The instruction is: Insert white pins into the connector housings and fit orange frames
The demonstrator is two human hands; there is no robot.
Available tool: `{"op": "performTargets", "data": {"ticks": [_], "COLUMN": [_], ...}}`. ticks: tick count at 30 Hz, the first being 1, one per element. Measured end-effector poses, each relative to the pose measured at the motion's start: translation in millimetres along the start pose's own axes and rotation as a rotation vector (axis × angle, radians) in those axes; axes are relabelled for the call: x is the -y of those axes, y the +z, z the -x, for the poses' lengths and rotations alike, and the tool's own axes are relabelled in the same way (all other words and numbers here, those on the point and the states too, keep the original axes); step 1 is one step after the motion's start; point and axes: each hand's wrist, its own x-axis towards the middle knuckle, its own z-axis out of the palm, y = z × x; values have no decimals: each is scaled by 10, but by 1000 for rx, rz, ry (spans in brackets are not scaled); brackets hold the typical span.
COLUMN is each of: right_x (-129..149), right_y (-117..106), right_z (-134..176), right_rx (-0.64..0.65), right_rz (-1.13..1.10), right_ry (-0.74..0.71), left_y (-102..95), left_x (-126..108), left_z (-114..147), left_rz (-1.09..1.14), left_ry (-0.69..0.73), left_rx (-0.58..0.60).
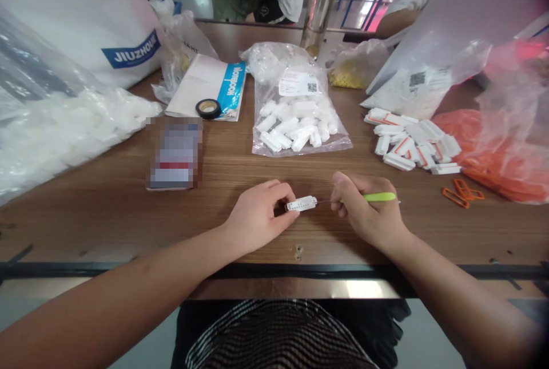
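Note:
Between thumb and fingers, my left hand (259, 209) pinches a small white plastic connector piece (302, 204) with rows of tiny dark holes on its face. My right hand (364, 209) is closed round a thin tool with a bright green handle (380, 197). The tool's slim dark shaft reaches left and its tip meets, or nearly meets, the right end of the connector piece. Both hands are low over the wooden table. Whether the tip is inside the piece cannot be made out.
Ahead lies a clear bag of white pieces (300, 123). To the right are a pile of white pieces with orange inserts (414, 143), loose orange clips (463, 193) and an orange-filled bag (493, 157). Leftward are a phone (175, 154), black tape (208, 108), a notebook (193, 83) and a large bag (64, 134).

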Motion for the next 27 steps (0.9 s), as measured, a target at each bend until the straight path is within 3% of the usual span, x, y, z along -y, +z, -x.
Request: {"op": "performTargets", "data": {"ticks": [7, 14, 27], "right_x": [53, 54, -10], "right_y": [-42, -47, -3], "right_z": [-18, -11, -24], "right_rx": [85, -21, -14], "right_rz": [108, -81, -64], "right_ry": [-42, 66, 53], "left_y": [0, 3, -13], "left_x": [4, 5, -11], "left_z": [-3, -1, -4], "left_rz": [3, 4, -2], "left_ry": [6, 15, 20], "left_rx": [1, 8, 9]}}
